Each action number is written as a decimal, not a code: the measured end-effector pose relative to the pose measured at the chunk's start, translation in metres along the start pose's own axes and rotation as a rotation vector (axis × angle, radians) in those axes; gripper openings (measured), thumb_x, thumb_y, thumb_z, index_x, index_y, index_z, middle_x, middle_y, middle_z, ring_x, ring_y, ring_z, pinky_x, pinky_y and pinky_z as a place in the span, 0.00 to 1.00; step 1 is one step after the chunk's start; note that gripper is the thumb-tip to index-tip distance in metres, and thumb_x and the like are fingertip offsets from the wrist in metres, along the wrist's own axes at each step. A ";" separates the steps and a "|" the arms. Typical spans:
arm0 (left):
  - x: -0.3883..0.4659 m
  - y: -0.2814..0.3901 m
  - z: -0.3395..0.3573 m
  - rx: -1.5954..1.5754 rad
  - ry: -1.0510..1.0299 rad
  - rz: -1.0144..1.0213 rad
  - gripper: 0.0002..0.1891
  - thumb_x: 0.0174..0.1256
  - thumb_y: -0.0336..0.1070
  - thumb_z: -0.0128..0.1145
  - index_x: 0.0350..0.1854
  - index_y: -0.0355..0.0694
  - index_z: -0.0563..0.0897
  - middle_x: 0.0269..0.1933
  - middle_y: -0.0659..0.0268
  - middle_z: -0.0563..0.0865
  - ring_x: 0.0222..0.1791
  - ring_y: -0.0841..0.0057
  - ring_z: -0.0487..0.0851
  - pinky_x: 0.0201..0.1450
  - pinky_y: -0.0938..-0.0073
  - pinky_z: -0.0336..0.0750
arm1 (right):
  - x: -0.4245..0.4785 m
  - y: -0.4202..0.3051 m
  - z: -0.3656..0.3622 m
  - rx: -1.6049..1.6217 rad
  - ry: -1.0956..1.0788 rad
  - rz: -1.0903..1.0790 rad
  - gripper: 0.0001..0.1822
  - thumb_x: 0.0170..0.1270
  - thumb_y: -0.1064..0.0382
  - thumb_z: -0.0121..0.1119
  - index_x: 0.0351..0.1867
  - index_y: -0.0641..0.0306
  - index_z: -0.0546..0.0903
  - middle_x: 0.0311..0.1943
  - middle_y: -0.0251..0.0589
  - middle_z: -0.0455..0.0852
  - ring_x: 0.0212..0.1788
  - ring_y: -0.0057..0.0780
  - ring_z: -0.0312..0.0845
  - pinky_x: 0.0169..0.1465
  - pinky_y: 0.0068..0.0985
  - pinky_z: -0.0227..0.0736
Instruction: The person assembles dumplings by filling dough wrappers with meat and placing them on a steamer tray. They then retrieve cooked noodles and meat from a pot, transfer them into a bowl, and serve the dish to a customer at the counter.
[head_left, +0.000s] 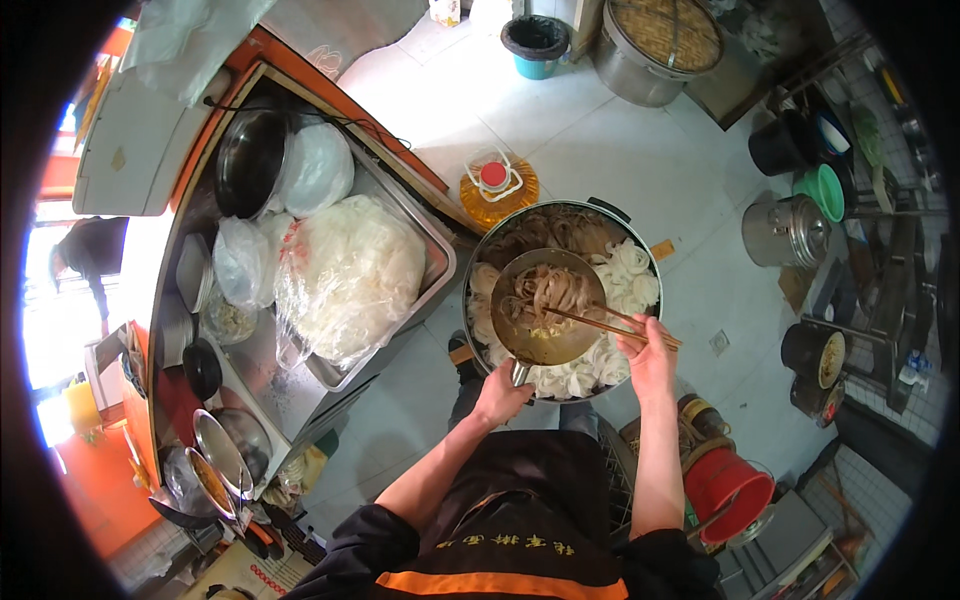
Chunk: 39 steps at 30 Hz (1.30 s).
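Observation:
My left hand (501, 397) grips the short metal handle (520, 371) of a round metal pan (517, 334). Brown-tinted wide noodles (555, 289) lie in the pan, with small pale bits beside them. A pair of wooden chopsticks (611, 327) is held in my right hand (651, 358), and their tips reach into these noodles. Beneath the pan stands a wide round pot (660, 289) with dark side handles. White noodle coils (626, 274) ring its near and right sides, while browner noodles (551, 231) lie at its far side. The pan hides the pot's middle.
An oil jug (499, 191) with a red cap stands just beyond the pot. To the left, a metal tray (442, 259) holds a large bag of white noodles (360, 274). A red bucket (724, 499) is at lower right; a lidded steel pot (784, 232) stands farther right.

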<state>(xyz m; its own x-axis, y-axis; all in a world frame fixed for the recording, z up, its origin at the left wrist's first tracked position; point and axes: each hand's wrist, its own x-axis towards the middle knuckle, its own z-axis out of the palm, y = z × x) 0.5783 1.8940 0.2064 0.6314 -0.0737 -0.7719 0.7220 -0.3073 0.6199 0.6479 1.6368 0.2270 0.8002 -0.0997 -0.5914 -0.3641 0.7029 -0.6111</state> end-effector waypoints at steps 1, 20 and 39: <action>0.000 0.000 -0.001 -0.025 -0.012 -0.003 0.20 0.57 0.36 0.60 0.48 0.30 0.73 0.23 0.59 0.81 0.18 0.71 0.81 0.23 0.68 0.75 | 0.003 0.010 -0.001 -0.035 0.088 -0.038 0.08 0.71 0.65 0.58 0.42 0.68 0.83 0.39 0.47 0.89 0.34 0.39 0.89 0.38 0.32 0.88; 0.016 -0.024 -0.020 -0.199 -0.044 -0.072 0.20 0.58 0.37 0.62 0.50 0.33 0.74 0.22 0.65 0.80 0.17 0.79 0.77 0.20 0.74 0.72 | -0.018 0.006 0.043 -0.831 -0.255 -0.083 0.12 0.73 0.60 0.58 0.43 0.67 0.86 0.34 0.40 0.89 0.32 0.28 0.88 0.37 0.24 0.83; -0.036 -0.078 -0.059 -0.219 0.103 -0.201 0.20 0.57 0.32 0.63 0.49 0.33 0.73 0.22 0.66 0.79 0.14 0.80 0.75 0.17 0.76 0.69 | 0.176 0.068 -0.050 -0.317 0.267 0.090 0.12 0.70 0.63 0.60 0.44 0.74 0.80 0.41 0.47 0.85 0.36 0.40 0.87 0.37 0.34 0.89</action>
<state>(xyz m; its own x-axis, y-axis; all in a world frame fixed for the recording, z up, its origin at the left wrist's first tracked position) 0.5160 1.9768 0.1945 0.4873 0.0676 -0.8706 0.8719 -0.0930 0.4808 0.7404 1.6320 0.0550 0.6222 -0.2561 -0.7398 -0.5888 0.4697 -0.6578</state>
